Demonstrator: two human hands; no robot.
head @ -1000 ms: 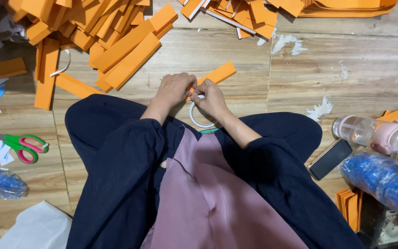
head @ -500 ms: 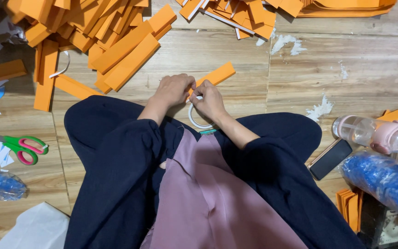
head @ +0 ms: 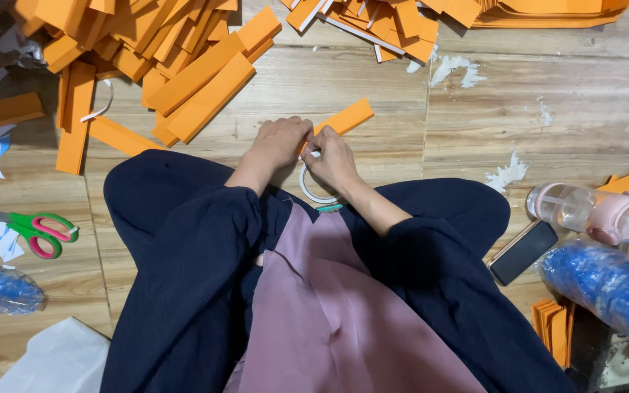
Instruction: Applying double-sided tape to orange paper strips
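Both the left hand (head: 279,140) and right hand (head: 331,156) pinch one long flat orange card strip (head: 347,118) just above the wooden floor (head: 547,102). A white tape ring (head: 313,191) lies beneath the right hand; heaped orange strips (head: 176,51) beyond.

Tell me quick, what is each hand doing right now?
Left hand: closed, pinching the near end of the orange strip.
Right hand: closed on the same strip, with the tape roll just beneath it.
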